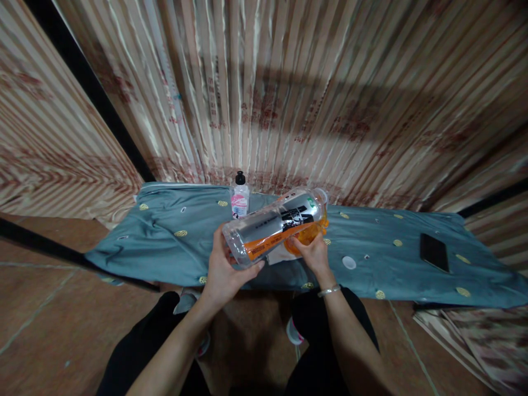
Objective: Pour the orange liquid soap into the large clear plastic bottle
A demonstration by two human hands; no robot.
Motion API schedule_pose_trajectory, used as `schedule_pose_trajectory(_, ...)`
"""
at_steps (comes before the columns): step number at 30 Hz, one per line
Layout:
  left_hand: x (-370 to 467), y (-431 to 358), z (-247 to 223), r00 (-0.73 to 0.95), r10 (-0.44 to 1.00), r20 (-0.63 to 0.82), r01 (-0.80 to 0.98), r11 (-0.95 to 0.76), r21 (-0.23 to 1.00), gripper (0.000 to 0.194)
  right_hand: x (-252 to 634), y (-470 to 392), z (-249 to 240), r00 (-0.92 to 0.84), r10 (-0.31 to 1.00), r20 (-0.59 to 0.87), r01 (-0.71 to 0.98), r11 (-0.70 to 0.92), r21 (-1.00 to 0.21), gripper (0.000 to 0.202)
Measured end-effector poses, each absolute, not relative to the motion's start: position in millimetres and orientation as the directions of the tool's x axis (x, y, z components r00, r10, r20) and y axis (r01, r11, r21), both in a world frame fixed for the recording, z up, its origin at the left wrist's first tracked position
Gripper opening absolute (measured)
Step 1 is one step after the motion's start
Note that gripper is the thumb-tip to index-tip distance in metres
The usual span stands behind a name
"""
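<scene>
My left hand (pixel 226 269) is wrapped round the base of a large clear plastic bottle (pixel 272 228) with a silver, black and orange label. The bottle lies tilted, its mouth end up and to the right. Below that end, my right hand (pixel 315 253) grips an orange, see-through thing (pixel 305 235), whose kind I cannot make out. The orange thing is partly hidden by the bottle and my fingers. Underneath shows part of a flat white thing (pixel 280 254). Just behind the big bottle stands a small clear bottle (pixel 240 199) with a black cap and pink label.
A blue-green cloth (pixel 173 256) with yellow prints covers the low, narrow surface before me. On it, to the right, lie a round white cap or lid (pixel 348 263) and a black phone-like slab (pixel 434 253). Behind hangs a striped curtain (pixel 264 110); dark poles (pixel 99 104) flank it.
</scene>
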State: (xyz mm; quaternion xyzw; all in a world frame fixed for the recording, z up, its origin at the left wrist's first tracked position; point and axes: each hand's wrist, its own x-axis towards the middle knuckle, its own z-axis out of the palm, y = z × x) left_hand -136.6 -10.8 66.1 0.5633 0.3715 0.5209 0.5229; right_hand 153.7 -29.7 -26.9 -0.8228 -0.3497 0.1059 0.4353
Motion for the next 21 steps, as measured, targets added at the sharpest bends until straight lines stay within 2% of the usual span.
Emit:
schedule_pose_trajectory(14, -135.9, -11.7, 67.0, 0.161, 0.965, 0.208, -0.135, -0.187, 0.973, 0.096, 153.0, -30.0, -28.1, 0.727, 0.666, 0.166, 0.494, -0.34, -0.801, 0.098)
schedule_pose_trajectory(21, -135.4, -11.8, 69.3, 0.172, 0.965, 0.199, -0.134, -0.177, 0.975, 0.095, 154.5, -30.5, -23.6, 0.725, 0.681, 0.105, 0.474, -0.382, -0.794, 0.097)
